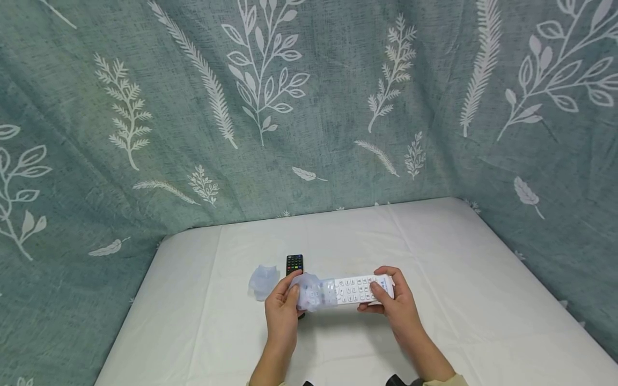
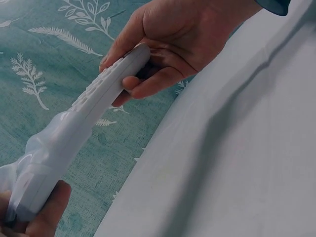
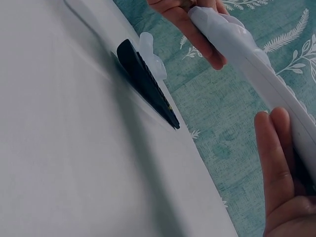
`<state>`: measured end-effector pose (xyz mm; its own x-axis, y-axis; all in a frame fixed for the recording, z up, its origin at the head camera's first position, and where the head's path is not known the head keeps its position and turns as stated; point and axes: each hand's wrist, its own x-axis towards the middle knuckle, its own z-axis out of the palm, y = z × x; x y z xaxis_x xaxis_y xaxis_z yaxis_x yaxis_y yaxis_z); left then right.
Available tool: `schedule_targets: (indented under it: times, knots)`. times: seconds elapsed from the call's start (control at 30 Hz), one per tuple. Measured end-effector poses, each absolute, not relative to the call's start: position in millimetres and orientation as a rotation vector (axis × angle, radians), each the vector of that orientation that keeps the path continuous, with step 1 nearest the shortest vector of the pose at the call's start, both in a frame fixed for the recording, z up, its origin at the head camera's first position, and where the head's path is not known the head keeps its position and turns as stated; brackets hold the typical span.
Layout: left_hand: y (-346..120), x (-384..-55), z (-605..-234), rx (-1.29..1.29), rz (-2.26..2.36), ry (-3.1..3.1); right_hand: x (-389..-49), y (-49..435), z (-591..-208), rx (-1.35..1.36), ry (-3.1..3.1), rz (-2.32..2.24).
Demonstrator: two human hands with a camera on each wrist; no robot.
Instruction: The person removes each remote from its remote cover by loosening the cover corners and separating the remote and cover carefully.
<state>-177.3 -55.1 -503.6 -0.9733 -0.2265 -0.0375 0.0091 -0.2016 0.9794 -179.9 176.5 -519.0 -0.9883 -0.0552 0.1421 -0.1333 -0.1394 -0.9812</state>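
A white remote control (image 1: 357,289) is held level above the white surface between both hands. Its left part is wrapped in a thin translucent bluish cover (image 1: 313,292), bunched up towards the left end. My left hand (image 1: 282,316) pinches that covered end, thumb on top and fingers beneath. At the bare right end, my right hand (image 1: 398,303) grips the remote with the thumb over the buttons and fingers underneath. In the left wrist view the cover (image 2: 54,143) reaches about halfway along the remote (image 2: 111,86).
A black remote control (image 3: 145,81) lies on the white-covered surface (image 1: 232,343) behind my left hand, partly hidden by it. Left of it is a crumpled translucent cover (image 1: 263,282). A green leaf-patterned curtain (image 1: 333,107) hangs around the back and sides.
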Motion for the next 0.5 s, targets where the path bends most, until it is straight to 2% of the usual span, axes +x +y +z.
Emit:
schedule_targets:
  times: [0.5]
  knots:
    - [-60.2, -180.1, -503.6, 0.241, -2.269, -1.876, -183.2, 175.7, -518.2, 0.244, -2.02, 2.335]
